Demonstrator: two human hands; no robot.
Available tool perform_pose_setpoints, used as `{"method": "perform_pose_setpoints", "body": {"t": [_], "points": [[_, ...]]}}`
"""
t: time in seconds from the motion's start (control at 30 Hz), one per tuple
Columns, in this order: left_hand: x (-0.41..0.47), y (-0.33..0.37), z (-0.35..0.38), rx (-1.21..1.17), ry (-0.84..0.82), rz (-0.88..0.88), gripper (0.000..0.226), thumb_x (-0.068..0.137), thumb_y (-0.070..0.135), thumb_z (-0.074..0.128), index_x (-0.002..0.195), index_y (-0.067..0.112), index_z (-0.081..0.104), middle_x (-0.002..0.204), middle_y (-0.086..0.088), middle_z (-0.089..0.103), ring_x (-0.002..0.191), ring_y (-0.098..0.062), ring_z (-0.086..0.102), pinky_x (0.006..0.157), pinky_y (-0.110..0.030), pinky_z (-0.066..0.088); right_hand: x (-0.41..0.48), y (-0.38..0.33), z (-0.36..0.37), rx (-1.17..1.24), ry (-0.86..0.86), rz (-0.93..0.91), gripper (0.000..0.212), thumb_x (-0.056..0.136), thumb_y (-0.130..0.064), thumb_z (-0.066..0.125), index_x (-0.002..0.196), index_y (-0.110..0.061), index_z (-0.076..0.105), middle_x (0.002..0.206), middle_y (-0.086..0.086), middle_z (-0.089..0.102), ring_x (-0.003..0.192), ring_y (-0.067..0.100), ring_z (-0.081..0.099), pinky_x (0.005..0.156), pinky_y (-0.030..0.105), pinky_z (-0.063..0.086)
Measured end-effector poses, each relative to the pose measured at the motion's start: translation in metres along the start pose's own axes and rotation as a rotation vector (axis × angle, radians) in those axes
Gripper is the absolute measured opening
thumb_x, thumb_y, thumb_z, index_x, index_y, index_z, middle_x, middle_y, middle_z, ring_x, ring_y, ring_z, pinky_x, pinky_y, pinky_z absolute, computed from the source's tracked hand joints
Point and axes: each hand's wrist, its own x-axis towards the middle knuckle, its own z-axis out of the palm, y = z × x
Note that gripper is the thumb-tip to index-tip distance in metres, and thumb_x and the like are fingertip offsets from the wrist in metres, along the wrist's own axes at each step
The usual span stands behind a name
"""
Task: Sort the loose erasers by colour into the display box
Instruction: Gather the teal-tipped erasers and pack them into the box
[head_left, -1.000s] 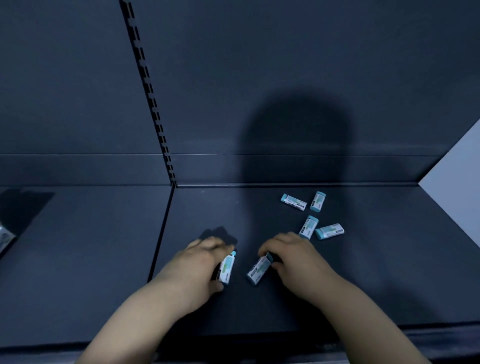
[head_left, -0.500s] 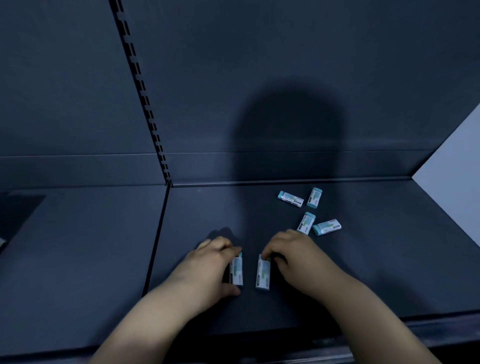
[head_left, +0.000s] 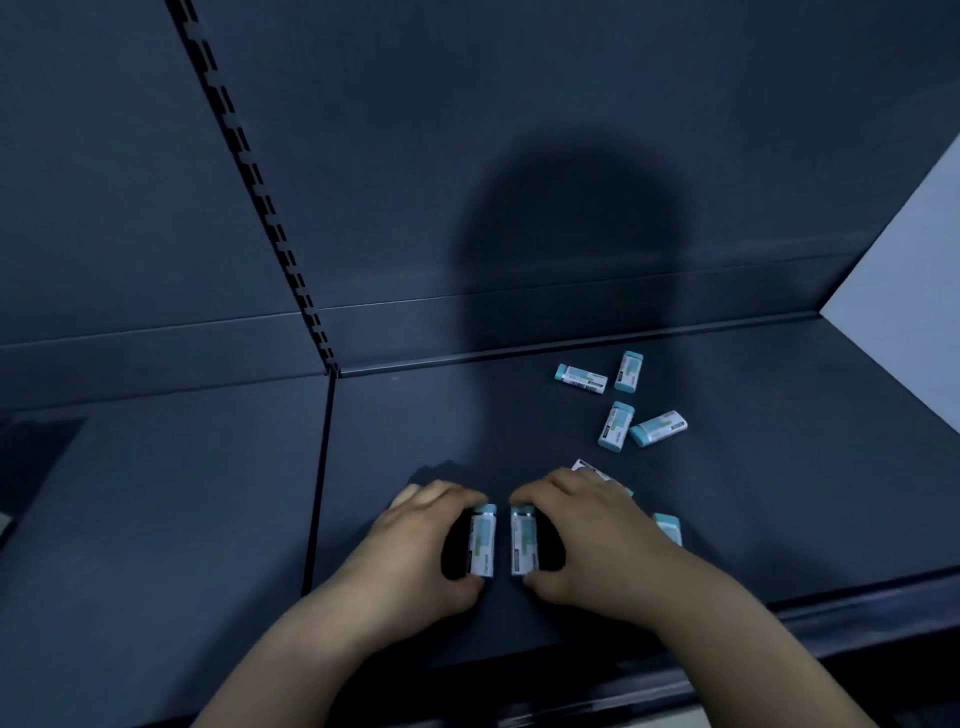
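My left hand (head_left: 415, 551) grips a teal-and-white eraser (head_left: 481, 543) between fingers and thumb, holding it upright on the dark shelf (head_left: 779, 493). Close beside it stands a second like eraser (head_left: 522, 543), which my right hand (head_left: 587, 535) grips the same way. The two erasers are parallel with a narrow gap between them. Behind my right hand, parts of two more erasers show: one (head_left: 589, 468) past the fingers, one (head_left: 667, 526) at the wrist's right. Several loose teal erasers lie further back right, among them one (head_left: 581, 378) near the back ledge and one (head_left: 657, 427) lying askew.
A slotted upright strip (head_left: 260, 208) divides the dark back panel, and a seam (head_left: 319, 493) splits the shelf into left and right boards. A pale side wall (head_left: 914, 312) closes the right end. The shelf's front lip (head_left: 857, 597) runs below my wrists. No display box is in view.
Both hands have turned their erasers from slanted to upright and brought them side by side. Two further erasers now show behind my right hand.
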Motion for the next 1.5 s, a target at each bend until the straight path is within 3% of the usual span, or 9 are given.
{"method": "perform_pose_setpoints", "body": {"t": [0.17, 0.27, 0.43, 0.6, 0.73, 0.87, 1.0, 1.23, 1.5], "points": [[0.002, 0.008, 0.003, 0.083, -0.090, -0.025, 0.081, 0.076, 0.042, 0.067, 0.145, 0.030, 0.027, 0.135, 0.015, 0.032, 0.123, -0.006, 0.028, 0.105, -0.013, 0.022, 0.003, 0.000, 0.004, -0.022, -0.031, 0.001, 0.076, 0.072, -0.050, 0.067, 0.136, -0.027, 0.034, 0.130, -0.004, 0.038, 0.123, 0.017, 0.032, 0.107, 0.032, 0.027], [0.009, 0.017, 0.000, 0.124, -0.110, -0.056, 0.078, 0.073, 0.046, 0.071, 0.140, 0.034, 0.035, 0.130, 0.014, 0.035, 0.118, -0.007, 0.032, 0.102, -0.016, 0.026, 0.007, 0.002, 0.003, -0.012, -0.013, -0.036, 0.066, 0.071, -0.050, 0.068, 0.128, -0.026, 0.044, 0.123, -0.002, 0.042, 0.117, 0.019, 0.036, 0.102, 0.034, 0.031], [0.005, 0.037, -0.008, 0.232, -0.029, -0.178, 0.070, 0.070, 0.055, 0.067, 0.133, 0.044, 0.038, 0.128, 0.019, 0.036, 0.120, -0.006, 0.033, 0.099, -0.022, 0.028, 0.011, 0.004, 0.004, 0.052, 0.077, -0.101, 0.048, 0.068, -0.052, 0.054, 0.109, -0.027, 0.054, 0.108, -0.003, 0.049, 0.102, 0.021, 0.045, 0.088, 0.035, 0.039], [-0.015, 0.032, -0.018, 0.359, 0.122, -0.224, 0.072, 0.066, 0.060, 0.067, 0.132, 0.040, 0.043, 0.124, 0.015, 0.044, 0.117, -0.011, 0.042, 0.093, -0.026, 0.030, 0.017, -0.010, 0.002, 0.094, 0.141, -0.164, 0.060, 0.060, -0.059, 0.042, 0.114, -0.033, 0.052, 0.110, -0.008, 0.052, 0.103, 0.018, 0.046, 0.088, 0.033, 0.040], [-0.038, 0.009, -0.029, 0.376, 0.183, -0.176, 0.076, 0.038, 0.071, 0.073, 0.104, 0.035, 0.063, 0.091, 0.017, 0.059, 0.081, -0.006, 0.055, 0.065, -0.019, 0.035, 0.024, -0.046, 0.005, 0.081, 0.149, -0.220, 0.073, 0.059, -0.062, 0.042, 0.125, -0.030, 0.047, 0.119, -0.009, 0.049, 0.110, 0.016, 0.044, 0.091, 0.029, 0.035], [-0.072, -0.026, -0.050, 0.426, 0.268, -0.149, 0.077, 0.035, 0.067, 0.076, 0.103, 0.031, 0.065, 0.092, 0.015, 0.061, 0.083, -0.007, 0.047, 0.066, -0.022, 0.039, 0.038, -0.098, 0.015, 0.075, 0.123, -0.263, 0.067, 0.071, -0.053, 0.059, 0.131, -0.031, 0.040, 0.123, -0.014, 0.043, 0.110, 0.010, 0.038, 0.097, 0.027, 0.032], [-0.116, -0.078, -0.084, 0.457, 0.338, -0.106, 0.075, 0.038, 0.061, 0.079, 0.103, 0.027, 0.066, 0.096, 0.011, 0.064, 0.088, -0.010, 0.044, 0.070, -0.026, 0.026, 0.052, -0.164, 0.036, 0.100, 0.119, -0.272, 0.066, 0.074, -0.049, 0.064, 0.132, -0.037, 0.035, 0.128, -0.019, 0.037, 0.116, 0.004, 0.032, 0.098, 0.021, 0.025], [-0.190, -0.162, -0.142, 0.481, 0.382, -0.084, 0.064, 0.050, 0.054, 0.066, 0.108, 0.026, 0.064, 0.098, 0.009, 0.062, 0.091, -0.013, 0.049, 0.074, -0.030, 0.031, 0.077, -0.281, 0.073, 0.154, 0.176, -0.274, 0.071, 0.080, -0.050, 0.060, 0.140, -0.035, 0.027, 0.134, -0.022, 0.032, 0.122, -0.001, 0.027, 0.104, 0.017, 0.020], [-0.214, -0.186, -0.147, 0.414, 0.345, -0.064, 0.067, 0.048, 0.054, 0.067, 0.110, 0.027, 0.066, 0.100, 0.012, 0.063, 0.091, -0.010, 0.053, 0.074, -0.026, 0.028, 0.079, -0.309, 0.088, 0.149, 0.161, -0.244, 0.073, 0.077, -0.055, 0.052, 0.142, -0.032, 0.027, 0.135, -0.018, 0.034, 0.126, 0.003, 0.029, 0.109, 0.021, 0.022]]}}
